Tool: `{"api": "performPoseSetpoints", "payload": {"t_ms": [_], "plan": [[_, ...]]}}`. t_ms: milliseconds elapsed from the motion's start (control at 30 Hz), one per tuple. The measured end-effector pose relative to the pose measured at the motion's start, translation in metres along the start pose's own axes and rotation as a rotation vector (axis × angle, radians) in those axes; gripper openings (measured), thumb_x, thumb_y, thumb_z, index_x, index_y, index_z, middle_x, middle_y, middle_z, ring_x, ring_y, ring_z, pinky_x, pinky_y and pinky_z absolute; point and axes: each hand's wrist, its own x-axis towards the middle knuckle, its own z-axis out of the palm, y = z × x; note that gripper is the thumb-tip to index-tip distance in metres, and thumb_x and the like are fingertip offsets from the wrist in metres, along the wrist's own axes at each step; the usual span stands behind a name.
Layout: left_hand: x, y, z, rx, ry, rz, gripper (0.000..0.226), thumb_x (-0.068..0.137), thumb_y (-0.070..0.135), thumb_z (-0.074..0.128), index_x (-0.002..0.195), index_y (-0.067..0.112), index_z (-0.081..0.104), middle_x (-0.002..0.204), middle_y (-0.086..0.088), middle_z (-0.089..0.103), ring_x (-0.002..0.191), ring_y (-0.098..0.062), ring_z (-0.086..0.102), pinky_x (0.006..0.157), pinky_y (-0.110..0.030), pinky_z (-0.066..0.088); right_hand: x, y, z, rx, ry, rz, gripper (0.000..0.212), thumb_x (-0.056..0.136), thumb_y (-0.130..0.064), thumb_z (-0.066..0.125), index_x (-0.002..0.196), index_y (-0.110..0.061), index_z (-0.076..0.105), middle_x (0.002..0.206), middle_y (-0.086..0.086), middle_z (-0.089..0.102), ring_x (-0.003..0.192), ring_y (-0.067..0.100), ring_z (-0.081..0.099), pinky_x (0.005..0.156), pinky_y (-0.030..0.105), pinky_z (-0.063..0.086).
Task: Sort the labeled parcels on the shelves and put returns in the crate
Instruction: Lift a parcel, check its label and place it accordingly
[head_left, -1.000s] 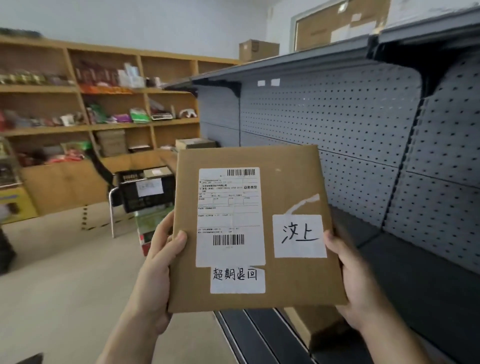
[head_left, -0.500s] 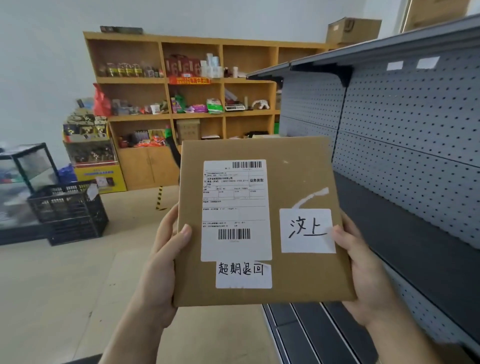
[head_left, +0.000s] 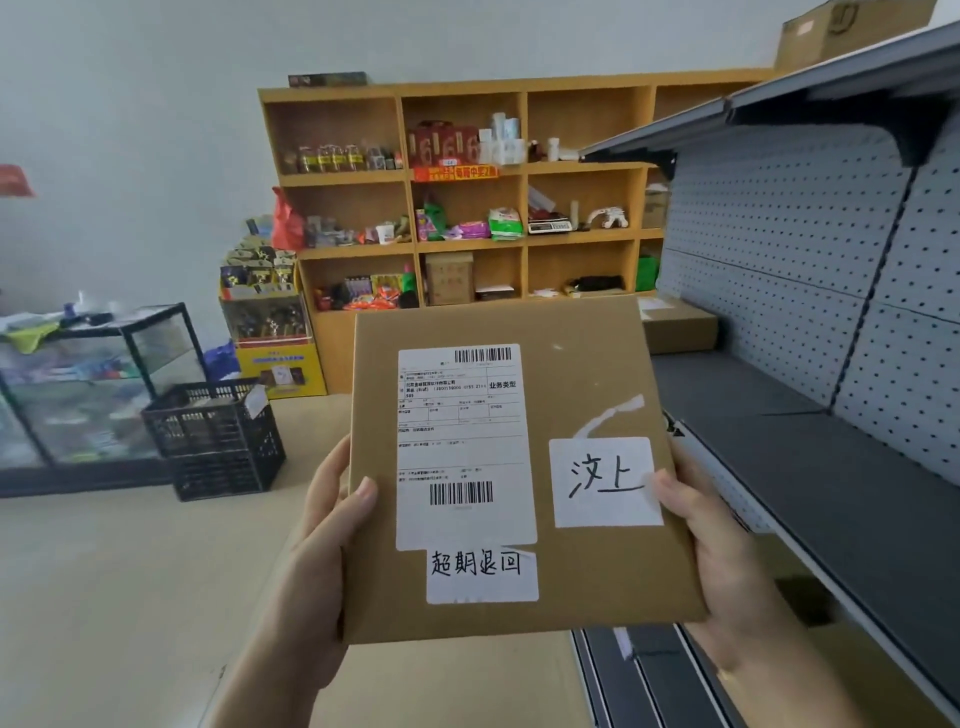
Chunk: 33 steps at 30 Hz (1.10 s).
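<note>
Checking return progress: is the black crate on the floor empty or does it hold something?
Not empty. Through the black crate's open top, flat brownish items show inside; what they are cannot be told.

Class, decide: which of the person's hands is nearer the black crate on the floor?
Left. The left hand grips the parcel's edge facing the black crate; the right hand grips the far edge.

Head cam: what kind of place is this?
Probably a small shop's parcel pickup point: a labeled parcel in hand, wooden shelves of packaged goods, grey metal shelving, and a black crate on the floor.
</note>
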Motion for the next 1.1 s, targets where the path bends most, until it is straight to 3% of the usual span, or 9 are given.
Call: {"api": "performPoseSetpoints", "payload": {"t_ms": [367,600,767,900,1100], "plan": [[0.193,-0.054,-0.054,-0.038,0.177,-0.035,0.044,0.095,0.029,0.051,0.137,0.04,0.058,0.13,-0.007,0.07,0.115,-0.039,0.068,0.101,-0.069,0.047,0.22,0.066,0.018,-0.017,-0.05,0.088,0.059,0.088,-0.04,0.071,0.143,-0.043,0.052,0.129,0.012,0.071,0.115,0.039,0.069,0.095,0.068,0.053],[0.356,-0.067,-0.107,-0.047,0.126,-0.023,0.05,0.091,0.033,0.054,0.14,0.041,0.055,0.13,-0.003,0.07,0.111,-0.033,0.071,0.076,-0.049,0.064,0.371,0.096,0.055,-0.022,-0.012,0.077,0.053,0.089,-0.039,0.061,0.14,-0.049,0.053,0.127,0.009,0.072,0.115,0.037,0.069,0.097,0.066,0.053],[0.46,-0.083,-0.118,-0.036,0.104,-0.055,0.049,0.092,0.034,0.053,0.141,0.041,0.054,0.13,-0.005,0.07,0.113,-0.036,0.07,0.089,-0.059,0.058,0.461,0.108,0.054,-0.01,0.045,0.079,0.05,0.09,-0.037,0.06,0.139,-0.047,0.055,0.126,0.009,0.072,0.113,0.036,0.07,0.093,0.064,0.056],[0.533,-0.103,-0.113,-0.031,0.08,-0.086,0.05,0.09,0.035,0.053,0.14,0.043,0.054,0.127,-0.004,0.072,0.111,-0.034,0.071,0.086,-0.054,0.059,0.531,0.12,0.042,0.012,0.065,0.087,0.054,0.086,-0.038,0.071,0.138,-0.044,0.056,0.124,0.01,0.073,0.11,0.035,0.072,0.085,0.057,0.06],[0.648,-0.138,-0.096,-0.029,0.094,-0.108,0.05,0.089,0.034,0.055,0.139,0.042,0.054,0.125,-0.005,0.073,0.111,-0.036,0.071,0.093,-0.058,0.055,0.65,0.138,0.006,0.031,0.058,0.099,0.058,0.086,-0.037,0.072,0.142,-0.037,0.055,0.124,0.012,0.073,0.11,0.035,0.072,0.08,0.051,0.062]]}}
